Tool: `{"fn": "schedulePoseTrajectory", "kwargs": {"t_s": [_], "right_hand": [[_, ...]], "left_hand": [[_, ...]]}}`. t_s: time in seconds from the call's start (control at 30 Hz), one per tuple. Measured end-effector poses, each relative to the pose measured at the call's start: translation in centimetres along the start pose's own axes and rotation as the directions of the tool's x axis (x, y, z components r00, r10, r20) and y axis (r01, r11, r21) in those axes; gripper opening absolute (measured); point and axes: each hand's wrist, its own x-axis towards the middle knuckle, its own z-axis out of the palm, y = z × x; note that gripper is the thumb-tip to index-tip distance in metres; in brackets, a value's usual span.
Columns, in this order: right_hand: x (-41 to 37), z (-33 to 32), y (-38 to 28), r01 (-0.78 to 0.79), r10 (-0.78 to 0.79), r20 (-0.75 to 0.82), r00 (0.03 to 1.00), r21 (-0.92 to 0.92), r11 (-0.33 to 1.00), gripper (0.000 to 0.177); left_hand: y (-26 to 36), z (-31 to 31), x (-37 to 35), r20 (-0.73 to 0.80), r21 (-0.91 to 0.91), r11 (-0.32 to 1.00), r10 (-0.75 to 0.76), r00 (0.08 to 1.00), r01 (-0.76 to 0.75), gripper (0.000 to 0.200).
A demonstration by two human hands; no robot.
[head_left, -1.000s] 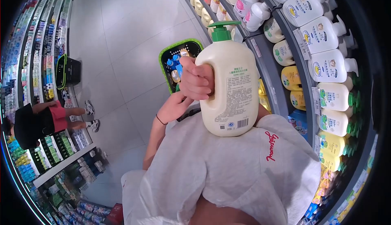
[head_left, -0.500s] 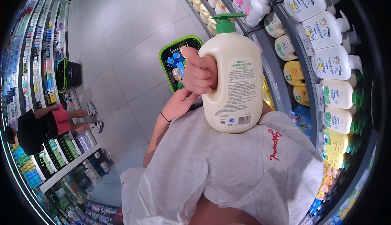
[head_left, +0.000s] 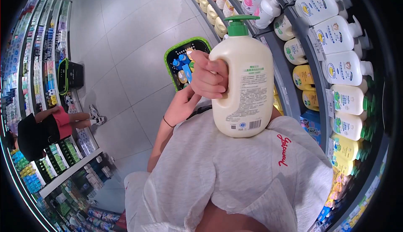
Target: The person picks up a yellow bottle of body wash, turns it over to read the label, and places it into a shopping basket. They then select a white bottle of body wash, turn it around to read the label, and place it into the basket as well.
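A large cream-coloured body wash bottle (head_left: 245,60) with a green pump top stands upright in front of my chest, its printed back label facing me. My right hand (head_left: 210,74) is closed around its side handle, fingertips curled into the handle opening. The right forearm is mostly hidden behind the bottle. My left hand (head_left: 179,105), with a thin dark band at the wrist, lies against the right hand from below. Its thumb side shows, but its fingers are hidden behind the right hand.
A green-rimmed black basket (head_left: 170,66) holding blue bottles and other goods is beyond my hands. Shelves with white pump bottles (head_left: 342,68) and yellow bottles (head_left: 303,76) line the right. At left are a person (head_left: 37,135), another black basket (head_left: 75,75) and stocked shelves (head_left: 37,56).
The bottle and both hands have shifted slightly to the right, and the bottle has turned a little. The legs of the person at left have drawn closer together.
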Motion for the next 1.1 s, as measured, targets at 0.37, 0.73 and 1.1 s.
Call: {"fn": "schedulePoseTrajectory", "kwargs": {"t_s": [0.37,0.73,1.1], "right_hand": [[0.3,0.1,0.7,0.0,-0.009,-0.088,0.996,-0.092,0.996,0.008],[0.1,2.1,0.8,-0.01,-0.095,-0.246,0.964,-0.396,0.918,0.009],[-0.2,3.7,1.0,-0.075,-0.165,-0.346,0.924,-0.584,0.809,0.011]], "left_hand": [[7.0,0.5,-3.7,-0.465,0.039,0.853,0.477,0.746,-0.521,0.026],[7.5,1.1,-3.5,-0.422,-0.484,0.75,0.252,0.871,-0.451,0.021],[6.1,0.9,-3.0,-0.412,-0.578,0.657,0.276,0.868,-0.483,0.016]]}}
